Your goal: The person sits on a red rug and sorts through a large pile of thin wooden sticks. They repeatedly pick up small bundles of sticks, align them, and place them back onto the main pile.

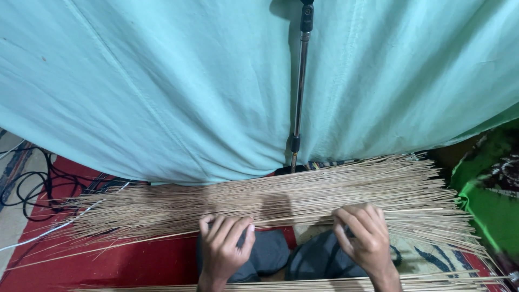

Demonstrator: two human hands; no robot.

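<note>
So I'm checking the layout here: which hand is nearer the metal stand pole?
Right. The right hand rests on the sticks just right of the pole's foot; the left hand lies farther off, to its left.

A thick bundle of thin, pale tan sticks (259, 203) lies flat across the floor, running left to right. The sticks sit close together, their fine tips fanning out at the left and their thicker ends spreading at the right.

There are no packages, labels, signs or screens to see here.
</note>
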